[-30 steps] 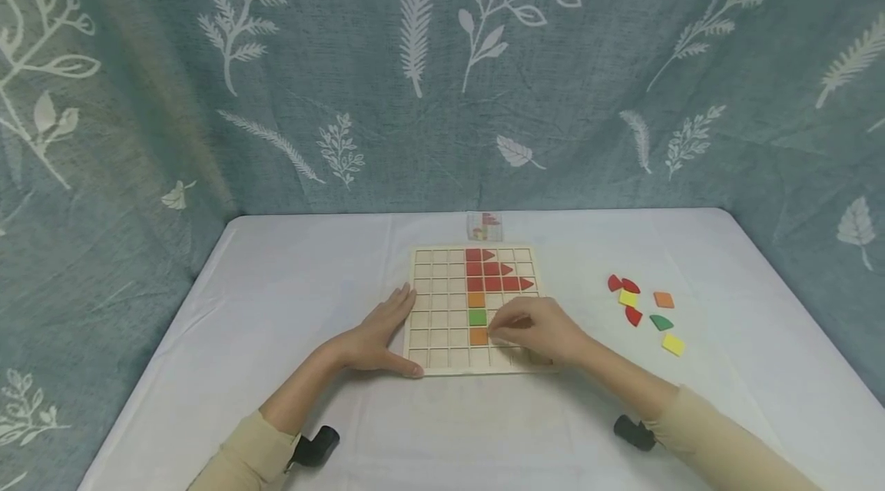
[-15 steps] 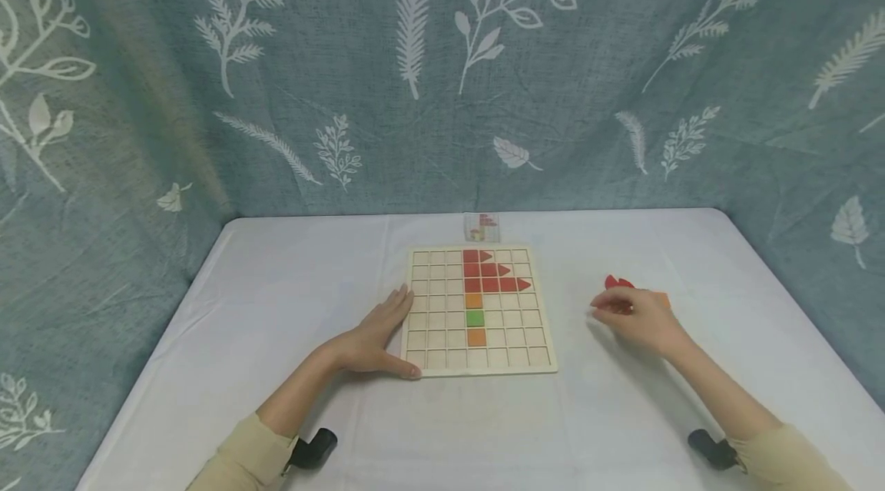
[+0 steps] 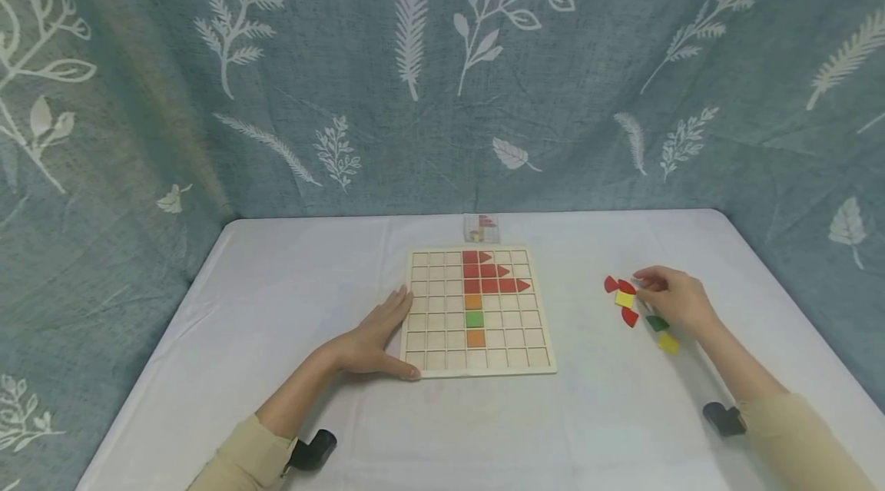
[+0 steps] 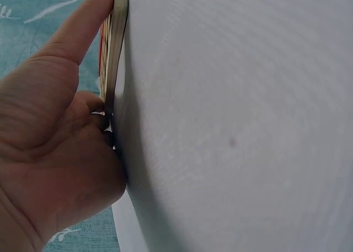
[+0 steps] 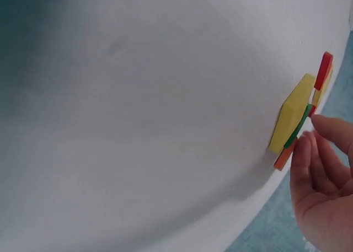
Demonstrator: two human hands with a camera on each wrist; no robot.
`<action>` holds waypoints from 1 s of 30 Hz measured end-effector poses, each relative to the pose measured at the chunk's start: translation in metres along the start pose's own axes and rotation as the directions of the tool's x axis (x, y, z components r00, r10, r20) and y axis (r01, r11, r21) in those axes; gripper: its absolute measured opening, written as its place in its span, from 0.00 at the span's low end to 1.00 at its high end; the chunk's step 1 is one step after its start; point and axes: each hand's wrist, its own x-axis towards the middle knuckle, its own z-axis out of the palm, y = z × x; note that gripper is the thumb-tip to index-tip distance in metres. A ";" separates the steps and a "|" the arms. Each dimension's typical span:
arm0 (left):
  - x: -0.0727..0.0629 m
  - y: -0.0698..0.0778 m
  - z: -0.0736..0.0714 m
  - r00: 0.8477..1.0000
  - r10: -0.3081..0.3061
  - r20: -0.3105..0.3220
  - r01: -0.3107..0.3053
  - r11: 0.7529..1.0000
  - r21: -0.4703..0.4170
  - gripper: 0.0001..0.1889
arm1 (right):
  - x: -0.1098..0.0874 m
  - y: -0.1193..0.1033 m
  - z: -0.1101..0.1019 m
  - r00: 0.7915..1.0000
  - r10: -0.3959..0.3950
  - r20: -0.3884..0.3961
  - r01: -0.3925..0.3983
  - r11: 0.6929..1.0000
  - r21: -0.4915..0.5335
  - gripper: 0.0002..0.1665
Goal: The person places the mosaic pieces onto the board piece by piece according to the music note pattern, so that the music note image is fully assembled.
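On the bench [image 3: 290, 306], white-covered, two work zones: board at centre, loose pieces to the right.

Board: wooden grid board [image 3: 478, 311], square cells, lying flat at bench centre.
Board fill: red pieces [image 3: 489, 272] occupy three rows at the top, each row ending in a right-pointing tip; below them, one column holds an orange square [image 3: 473, 300], a green square [image 3: 474, 318] and a second orange square [image 3: 476, 337].
Loose pieces: small cluster right of the board, well apart from it; two red quarter-rounds [image 3: 618, 285], a yellow square [image 3: 625, 299], a further red quarter-round [image 3: 629, 316], a green piece [image 3: 657, 323] and a second yellow square [image 3: 667, 343].
Orange piece: visible in the right wrist view only, orange edge [image 5: 284, 156] just beside the fingertips.
Left hand: left hand [image 3: 376, 337] lies flat, fingers straight, against the left edge of the board; thumb runs along the near corner. Left wrist view confirms fingers [image 4: 83, 26] pressed to the board rim [image 4: 117, 48]. Nothing is gripped.
Right hand: right hand [image 3: 674, 300] sits over the loose cluster, fingers bent downward towards the pieces.
Right grip state: fingertips [image 5: 317, 153] are next to the stacked edges of the pieces; whether any piece is pinched cannot be told.
Card: small clear-cased card [image 3: 481, 227] stands beyond the far edge of the board.
Backdrop: blue-grey cloth with white leaf print [image 3: 415, 53] behind and beside the bench.
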 end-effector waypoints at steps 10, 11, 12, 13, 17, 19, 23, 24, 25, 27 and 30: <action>-0.001 0.002 -0.002 1.000 0.009 0.005 -0.009 1.000 -0.004 0.66 | 0.011 -0.003 -0.001 0.993 -0.025 0.113 0.025 1.000 -0.002 0.23; -0.001 0.002 -0.002 1.000 0.007 0.006 -0.006 1.000 -0.004 0.66 | 0.012 -0.004 -0.001 0.992 -0.033 0.118 0.034 0.999 -0.010 0.22; -0.001 0.002 -0.002 1.000 0.009 0.005 -0.009 1.000 -0.006 0.66 | 0.013 -0.004 -0.001 0.992 -0.038 0.122 0.041 0.999 -0.017 0.22; -0.001 0.002 -0.002 1.000 0.008 0.005 -0.008 1.000 -0.007 0.66 | 0.014 -0.005 -0.001 0.991 -0.042 0.125 0.045 0.999 -0.022 0.21; -0.001 0.001 -0.003 1.000 0.013 0.005 -0.013 1.000 -0.010 0.66 | 0.015 -0.006 -0.002 0.990 -0.051 0.128 0.056 0.998 -0.037 0.19; -0.001 0.001 -0.003 1.000 0.014 0.006 -0.014 1.000 -0.009 0.66 | 0.016 -0.007 -0.002 0.990 -0.054 0.127 0.059 0.997 -0.042 0.19; -0.001 0.000 -0.003 1.000 0.021 0.010 -0.021 1.000 -0.011 0.66 | 0.017 -0.008 -0.001 0.991 -0.052 0.120 0.056 0.998 -0.032 0.19; -0.001 0.000 -0.003 1.000 0.022 0.011 -0.022 1.000 -0.011 0.66 | 0.017 -0.008 0.000 0.992 -0.050 0.114 0.054 0.998 -0.030 0.19; -0.001 0.000 -0.003 1.000 0.025 0.011 -0.025 1.000 -0.012 0.66 | 0.017 -0.008 0.001 0.993 -0.048 0.109 0.052 0.998 -0.027 0.19; -0.001 0.000 -0.003 1.000 0.027 0.012 -0.027 1.000 -0.011 0.66 | 0.018 -0.008 0.002 0.995 -0.043 0.096 0.045 0.999 -0.024 0.19; -0.001 0.000 -0.003 1.000 0.025 0.014 -0.025 1.000 -0.008 0.66 | 0.019 -0.007 0.003 0.996 -0.035 0.083 0.037 0.999 -0.027 0.20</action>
